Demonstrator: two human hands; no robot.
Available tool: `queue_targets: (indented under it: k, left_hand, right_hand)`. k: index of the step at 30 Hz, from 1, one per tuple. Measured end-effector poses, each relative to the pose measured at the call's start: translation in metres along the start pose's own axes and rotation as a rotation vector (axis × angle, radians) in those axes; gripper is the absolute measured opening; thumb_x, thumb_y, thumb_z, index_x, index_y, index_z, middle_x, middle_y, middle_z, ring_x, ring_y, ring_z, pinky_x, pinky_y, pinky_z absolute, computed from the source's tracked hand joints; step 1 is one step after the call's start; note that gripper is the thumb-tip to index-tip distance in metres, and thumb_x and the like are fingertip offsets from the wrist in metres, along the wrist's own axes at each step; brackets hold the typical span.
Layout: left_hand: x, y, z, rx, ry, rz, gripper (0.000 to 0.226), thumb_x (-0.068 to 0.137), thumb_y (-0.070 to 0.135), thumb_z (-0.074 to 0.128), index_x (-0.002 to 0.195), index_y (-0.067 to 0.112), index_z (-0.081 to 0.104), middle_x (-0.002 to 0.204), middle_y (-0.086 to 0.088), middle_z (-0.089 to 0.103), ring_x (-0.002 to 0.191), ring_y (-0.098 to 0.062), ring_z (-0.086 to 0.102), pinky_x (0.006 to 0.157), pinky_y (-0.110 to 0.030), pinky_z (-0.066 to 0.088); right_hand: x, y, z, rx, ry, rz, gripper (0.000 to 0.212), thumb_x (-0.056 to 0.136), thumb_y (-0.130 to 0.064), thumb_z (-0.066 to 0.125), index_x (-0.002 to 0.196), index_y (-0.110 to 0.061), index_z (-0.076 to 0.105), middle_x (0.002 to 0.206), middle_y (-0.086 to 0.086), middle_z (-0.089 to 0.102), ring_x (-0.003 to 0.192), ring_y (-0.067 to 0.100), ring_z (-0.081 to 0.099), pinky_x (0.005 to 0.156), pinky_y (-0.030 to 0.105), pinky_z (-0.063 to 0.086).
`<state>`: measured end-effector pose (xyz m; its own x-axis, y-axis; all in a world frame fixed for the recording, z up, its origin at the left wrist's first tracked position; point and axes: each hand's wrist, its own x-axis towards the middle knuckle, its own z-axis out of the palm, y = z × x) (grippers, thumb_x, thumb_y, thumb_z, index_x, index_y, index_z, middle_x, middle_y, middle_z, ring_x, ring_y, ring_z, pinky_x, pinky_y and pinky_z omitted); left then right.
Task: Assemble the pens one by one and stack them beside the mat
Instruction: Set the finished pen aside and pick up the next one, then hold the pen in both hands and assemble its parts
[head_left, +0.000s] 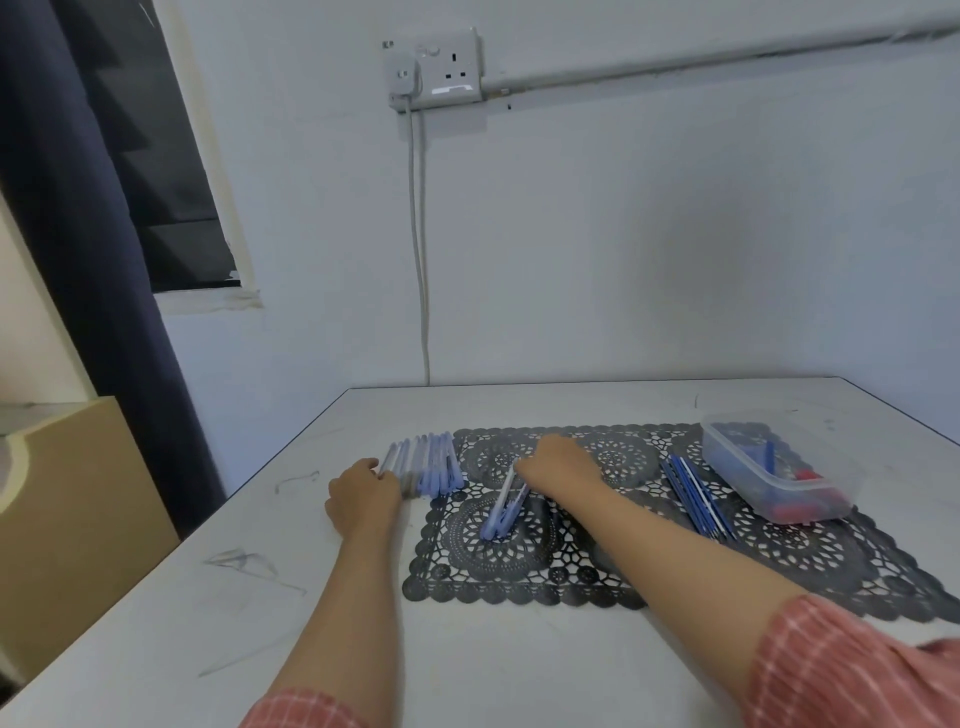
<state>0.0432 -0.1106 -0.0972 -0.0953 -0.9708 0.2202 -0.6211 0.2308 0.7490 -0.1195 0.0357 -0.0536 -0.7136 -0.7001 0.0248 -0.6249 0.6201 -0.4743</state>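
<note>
Pens (426, 465) stacked beside the mat (519, 571) are steadied by resting fingers of the left hand (363, 493), while the right hand (556, 460) apparently pinches another pen (501, 512) to add.

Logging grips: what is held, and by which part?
The right hand grips loose pens at their far ends; left hand touches the stack, hold unclear.

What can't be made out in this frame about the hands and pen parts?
1. Head view: the right hand covers its own fingertips, so whether it grips the loose pens on the mat is unclear.
2. Head view: the left hand hides most of its fingers where it meets the pen stack; grip unclear.
3. Head view: the container has a cloudy wall that blurs its contents; only red and blue shapes show.
</note>
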Motion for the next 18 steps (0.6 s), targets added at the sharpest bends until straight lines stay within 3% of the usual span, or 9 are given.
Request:
queue_targets:
  k: [4,10,14,16,18]
  left_hand:
    - [0.001,0.003,-0.001,0.013,0.005,0.01,0.039,0.085,0.014,0.049,0.122,0.017,0.058,0.119,-0.008,0.061,0.116,-0.028,0.046,0.095,-0.036,0.033]
    - [-0.003,0.02,0.002,0.058,0.016,0.094,0.033,0.086,0.015,0.05,0.116,0.018,0.062,0.114,-0.009,0.063,0.115,-0.027,0.044,0.091,-0.037,0.035]
    - [-0.018,0.043,0.006,0.05,0.003,0.311,0.029,0.086,0.016,0.049,0.108,0.018,0.067,0.108,-0.005,0.064,0.11,-0.024,0.05,0.09,-0.037,0.04]
    - [-0.03,0.056,0.009,0.03,-0.067,0.468,0.028,0.086,0.017,0.047,0.103,0.017,0.07,0.102,-0.004,0.065,0.103,-0.022,0.053,0.087,-0.036,0.044]
    - [-0.046,0.067,0.013,0.003,-0.146,0.57,0.026,0.087,0.019,0.048,0.1,0.018,0.07,0.1,0.0,0.064,0.099,-0.016,0.054,0.084,-0.033,0.045]
  right_hand:
    - [0.004,-0.009,0.006,-0.096,-0.007,0.007,0.02,0.084,-0.026,0.053,0.068,-0.014,0.048,0.068,-0.001,0.051,0.067,0.021,0.055,0.063,0.03,0.05]
    - [0.007,-0.004,0.002,-0.066,0.021,0.03,0.025,0.082,-0.017,0.058,0.063,-0.015,0.042,0.062,-0.002,0.044,0.052,0.013,0.041,0.045,0.024,0.034]
    - [0.008,0.004,-0.002,-0.009,-0.002,-0.02,0.03,0.078,-0.017,0.064,0.059,-0.016,0.04,0.057,-0.001,0.039,0.047,0.013,0.034,0.044,0.024,0.029]
    - [0.008,0.007,-0.007,0.101,-0.01,-0.031,0.019,0.078,-0.016,0.063,0.062,-0.012,0.055,0.058,0.001,0.041,0.048,0.014,0.032,0.048,0.026,0.03]
    - [0.005,0.012,-0.015,0.272,-0.005,-0.023,0.017,0.079,-0.015,0.065,0.086,0.0,0.069,0.065,0.006,0.052,0.054,0.016,0.044,0.052,0.029,0.04]
